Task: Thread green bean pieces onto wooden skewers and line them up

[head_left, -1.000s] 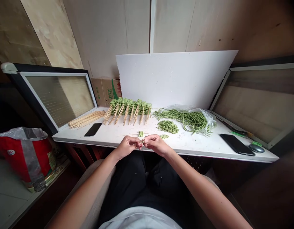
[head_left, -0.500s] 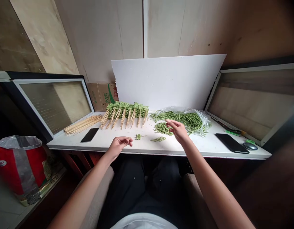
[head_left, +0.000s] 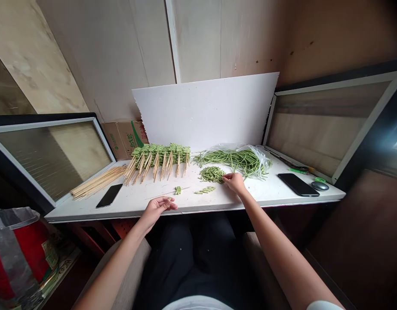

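My left hand [head_left: 158,209] is at the table's front edge, its fingers curled round something small that I cannot make out. Just beyond it lies a thin skewer [head_left: 184,188] with a few short bean pieces [head_left: 178,190] on it. My right hand [head_left: 234,182] has its fingertips pinched at the right edge of a pile of cut green bean pieces [head_left: 211,174]; what they hold is hidden. Between the hands, several cut pieces [head_left: 204,190] lie in a slanted row. Behind are stacked bean skewers [head_left: 159,150] and long beans [head_left: 243,159] in clear plastic.
Bare skewers [head_left: 96,181] and a phone [head_left: 109,196] lie at the left of the white table [head_left: 127,206]. A second phone [head_left: 298,184] and a round grey object [head_left: 320,185] are at the right. A white board [head_left: 204,114] stands behind. A red bag [head_left: 30,245] sits lower left.
The view has shifted and tilted. My right hand has come down from above the bean pile to its right edge. My left hand has drawn slightly nearer, leaving more of the skewer in sight.
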`<state>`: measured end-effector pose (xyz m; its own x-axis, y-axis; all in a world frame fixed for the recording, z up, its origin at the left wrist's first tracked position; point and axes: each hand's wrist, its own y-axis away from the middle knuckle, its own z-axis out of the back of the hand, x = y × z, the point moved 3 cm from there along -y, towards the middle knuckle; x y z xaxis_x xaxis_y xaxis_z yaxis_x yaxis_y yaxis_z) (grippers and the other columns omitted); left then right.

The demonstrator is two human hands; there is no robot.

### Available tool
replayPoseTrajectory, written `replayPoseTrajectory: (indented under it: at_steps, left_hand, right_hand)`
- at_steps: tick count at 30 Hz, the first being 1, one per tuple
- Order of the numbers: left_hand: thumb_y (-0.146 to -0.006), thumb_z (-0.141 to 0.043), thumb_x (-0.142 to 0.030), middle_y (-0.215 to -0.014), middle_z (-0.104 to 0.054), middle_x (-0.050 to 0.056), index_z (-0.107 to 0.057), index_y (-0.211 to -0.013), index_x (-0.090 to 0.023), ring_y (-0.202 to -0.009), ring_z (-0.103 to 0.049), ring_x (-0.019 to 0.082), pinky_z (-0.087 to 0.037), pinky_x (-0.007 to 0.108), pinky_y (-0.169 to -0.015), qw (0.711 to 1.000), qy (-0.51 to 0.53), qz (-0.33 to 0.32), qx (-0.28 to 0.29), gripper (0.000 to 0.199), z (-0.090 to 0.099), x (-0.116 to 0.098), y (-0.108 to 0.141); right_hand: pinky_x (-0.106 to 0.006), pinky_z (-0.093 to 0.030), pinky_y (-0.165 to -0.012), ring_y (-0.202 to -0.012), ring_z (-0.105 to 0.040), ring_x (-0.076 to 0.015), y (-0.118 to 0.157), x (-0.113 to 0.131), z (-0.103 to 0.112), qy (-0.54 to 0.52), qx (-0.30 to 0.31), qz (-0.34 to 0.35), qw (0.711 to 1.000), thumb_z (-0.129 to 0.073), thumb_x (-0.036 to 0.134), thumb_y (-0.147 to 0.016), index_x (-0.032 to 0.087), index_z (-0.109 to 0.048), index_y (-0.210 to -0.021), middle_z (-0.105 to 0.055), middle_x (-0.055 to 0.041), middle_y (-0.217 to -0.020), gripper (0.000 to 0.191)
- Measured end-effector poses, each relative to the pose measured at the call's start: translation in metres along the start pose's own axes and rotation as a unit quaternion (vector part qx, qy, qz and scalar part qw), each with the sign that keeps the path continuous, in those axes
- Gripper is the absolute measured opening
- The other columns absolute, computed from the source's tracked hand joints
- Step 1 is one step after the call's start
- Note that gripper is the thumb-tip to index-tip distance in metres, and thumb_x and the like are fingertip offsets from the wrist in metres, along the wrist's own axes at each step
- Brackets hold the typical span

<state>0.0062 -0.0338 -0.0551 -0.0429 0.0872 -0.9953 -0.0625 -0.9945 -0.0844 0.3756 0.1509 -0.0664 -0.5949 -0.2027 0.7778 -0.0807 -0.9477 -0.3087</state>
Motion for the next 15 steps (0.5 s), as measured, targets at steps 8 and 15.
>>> replayPoseTrajectory:
  at_steps: [8, 15]
  left_hand:
    - [-0.086, -0.077, -0.057, -0.104, -0.077, 0.013, -0.067, -0.099, -0.014, -0.095, -0.072, 0.022, -0.054, 0.036, -0.091, 1.000, -0.002, -0.020, -0.010, 0.046, -0.007, 0.004, -0.002]
    - [-0.079, -0.085, -0.051, -0.091, -0.074, 0.007, -0.075, -0.099, -0.013, -0.078, -0.065, 0.014, -0.055, 0.031, -0.082, 0.997, 0.005, -0.036, -0.063, 0.045, -0.015, -0.007, 0.000]
  right_hand:
    - [-0.035, -0.052, -0.078, -0.087, -0.072, -0.0263, 0.002, 0.023, 0.016, -0.003, -0.059, 0.016, 0.998, -0.063, 0.030, -0.086, 0.018, -0.082, -0.106, -0.080, -0.0120, -0.097, 0.030]
    - [-0.034, -0.054, -0.072, -0.081, -0.070, -0.0244, 0.031, 0.094, 0.001, -0.169, 0.046, 0.102, 0.979, -0.070, 0.044, -0.089, 0.015, -0.082, -0.100, -0.080, -0.0141, -0.095, 0.033]
